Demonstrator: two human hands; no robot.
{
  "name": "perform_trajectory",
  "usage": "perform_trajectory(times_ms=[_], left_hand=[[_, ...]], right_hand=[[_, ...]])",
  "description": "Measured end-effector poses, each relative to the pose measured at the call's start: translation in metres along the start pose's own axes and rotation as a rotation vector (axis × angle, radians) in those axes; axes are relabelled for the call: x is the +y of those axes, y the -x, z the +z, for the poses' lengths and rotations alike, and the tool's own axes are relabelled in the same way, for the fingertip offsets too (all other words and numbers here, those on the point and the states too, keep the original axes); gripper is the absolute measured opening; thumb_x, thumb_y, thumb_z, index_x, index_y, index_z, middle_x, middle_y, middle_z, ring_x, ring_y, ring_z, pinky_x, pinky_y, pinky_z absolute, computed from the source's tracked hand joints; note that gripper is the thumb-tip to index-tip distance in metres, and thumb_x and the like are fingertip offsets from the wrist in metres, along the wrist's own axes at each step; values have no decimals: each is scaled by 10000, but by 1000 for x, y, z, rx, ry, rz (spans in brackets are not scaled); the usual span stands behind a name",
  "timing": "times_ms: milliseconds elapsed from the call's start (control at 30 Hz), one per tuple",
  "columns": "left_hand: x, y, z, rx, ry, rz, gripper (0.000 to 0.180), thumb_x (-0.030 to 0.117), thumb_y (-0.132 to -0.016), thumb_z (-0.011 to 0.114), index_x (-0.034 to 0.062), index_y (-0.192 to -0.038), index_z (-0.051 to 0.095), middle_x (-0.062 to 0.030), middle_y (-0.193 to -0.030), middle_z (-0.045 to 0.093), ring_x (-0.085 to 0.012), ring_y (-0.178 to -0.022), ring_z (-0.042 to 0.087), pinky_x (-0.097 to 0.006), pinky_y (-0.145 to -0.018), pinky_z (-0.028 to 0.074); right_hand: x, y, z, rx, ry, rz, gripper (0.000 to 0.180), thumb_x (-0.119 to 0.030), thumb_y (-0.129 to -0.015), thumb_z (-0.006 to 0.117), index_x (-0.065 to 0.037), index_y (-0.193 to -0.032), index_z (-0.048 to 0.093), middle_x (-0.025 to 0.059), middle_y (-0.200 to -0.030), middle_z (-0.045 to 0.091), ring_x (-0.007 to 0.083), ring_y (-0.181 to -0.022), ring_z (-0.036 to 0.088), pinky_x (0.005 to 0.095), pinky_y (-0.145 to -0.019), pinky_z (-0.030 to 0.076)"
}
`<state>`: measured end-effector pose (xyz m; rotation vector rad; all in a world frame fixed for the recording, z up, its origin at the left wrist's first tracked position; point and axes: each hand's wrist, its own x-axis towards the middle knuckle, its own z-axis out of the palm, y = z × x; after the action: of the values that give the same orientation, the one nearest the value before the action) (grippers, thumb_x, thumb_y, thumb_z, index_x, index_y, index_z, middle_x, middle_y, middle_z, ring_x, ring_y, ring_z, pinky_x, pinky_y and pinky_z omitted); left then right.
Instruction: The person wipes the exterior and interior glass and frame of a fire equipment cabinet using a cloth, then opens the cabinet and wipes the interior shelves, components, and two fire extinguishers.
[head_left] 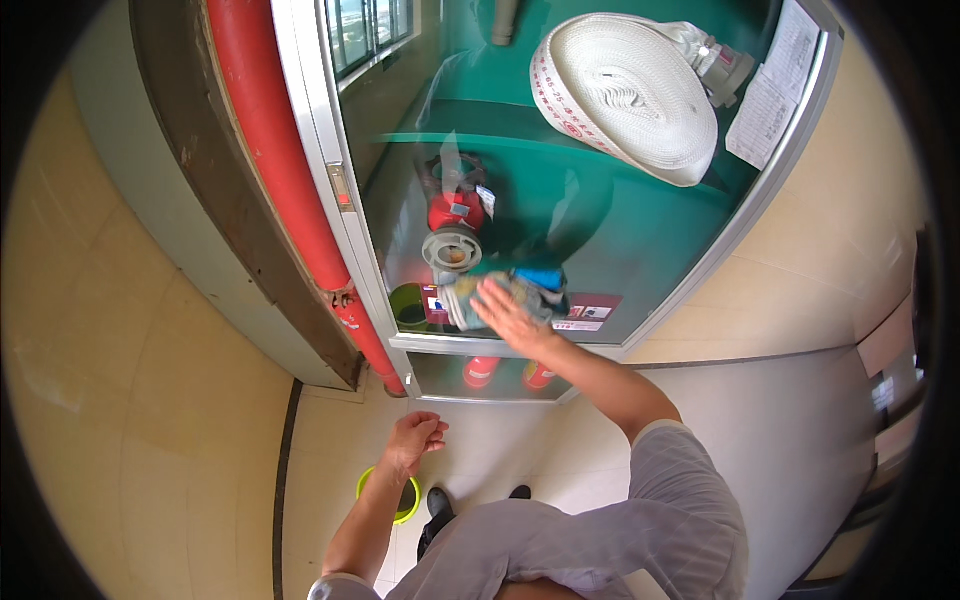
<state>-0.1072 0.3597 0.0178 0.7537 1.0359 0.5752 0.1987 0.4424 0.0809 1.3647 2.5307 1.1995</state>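
Observation:
My right hand [508,317] presses a bunched, multicoloured cloth [470,300] flat against the glass door [560,235] of a fire-hose cabinet, low on the large pane. The fingers lie spread over the cloth, which shows grey, white and blue parts. My left hand [418,440] hangs below the cabinet with its fingers curled in; I see nothing in it. Behind the glass a red hydrant valve [456,212] with a grey coupling sits at left. A rolled white hose [625,100] shows at the upper right.
A thick red pipe [275,140] runs down left of the cabinet's metal frame [325,150]. Two red fire extinguishers [480,372] show behind the lower pane. A yellow-green bucket [408,502] stands on the tiled floor [480,450] beside my feet, partly behind my left forearm.

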Motion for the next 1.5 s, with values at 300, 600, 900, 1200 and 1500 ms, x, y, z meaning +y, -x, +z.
perform_trajectory(times_ms=[300,600,900,1200,1500], left_hand=[[-23,-2,-22,24,-4,-83,143,105,-936,552,15,-1041,591,-97,-917,668,-170,-763,617,-341,-703,564],[-11,-4,0,-15,-7,-44,181,108,-915,556,3,-1059,587,-94,-918,670,-148,-737,598,-305,-679,544],[-45,-3,7,1,25,-152,144,109,-930,553,30,-1043,594,-83,-910,672,-161,-765,616,-326,-706,549],[-20,-36,-1,33,-64,-94,126,86,-932,525,26,-1025,585,-88,-885,668,-164,-718,619,-329,-680,560],[10,-86,67,-69,-164,-25,146,121,-935,549,7,-1004,609,-92,-869,666,-145,-666,592,-291,-602,539]], right_hand=[[16,17,31,-32,1050,-402,556,-281,-920,487,-94,-1434,384,120,-1540,336,281,-1455,260,432,-1207,197],[-16,-46,22,-150,2382,-360,535,-273,-972,345,-103,-1479,312,118,-1578,269,261,-1481,193,454,-1204,145],[-106,-71,74,-75,404,-337,524,-238,-959,385,-63,-1453,398,84,-1566,320,231,-1435,303,423,-1181,210],[-1,132,78,9,-153,-81,462,-164,-813,542,-74,-1260,614,112,-1387,523,284,-1231,498,482,-998,404],[103,315,56,-289,235,4,307,-137,-835,538,-60,-1115,635,108,-1214,603,259,-1191,531,419,-1023,411]])
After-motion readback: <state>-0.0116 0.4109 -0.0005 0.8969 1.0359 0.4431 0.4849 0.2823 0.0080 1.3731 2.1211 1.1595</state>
